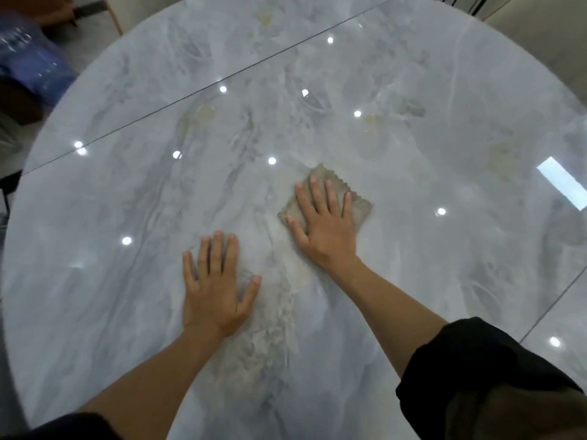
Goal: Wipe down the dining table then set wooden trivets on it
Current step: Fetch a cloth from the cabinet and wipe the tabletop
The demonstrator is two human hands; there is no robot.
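Note:
A round, glossy grey-white marble dining table fills the view, with a thin dark seam running across its far half. A small folded grey-beige cloth lies flat near the table's middle. My right hand presses flat on the cloth with straight, spread fingers, covering most of it. My left hand rests flat on the bare tabletop, to the left of the cloth and nearer to me, fingers straight. No wooden trivets are in view.
A blue water jug stands on the floor beyond the table's far left edge, next to a dark piece of furniture. A wooden chair leg shows at the top left. Pale floor lies past the far right rim.

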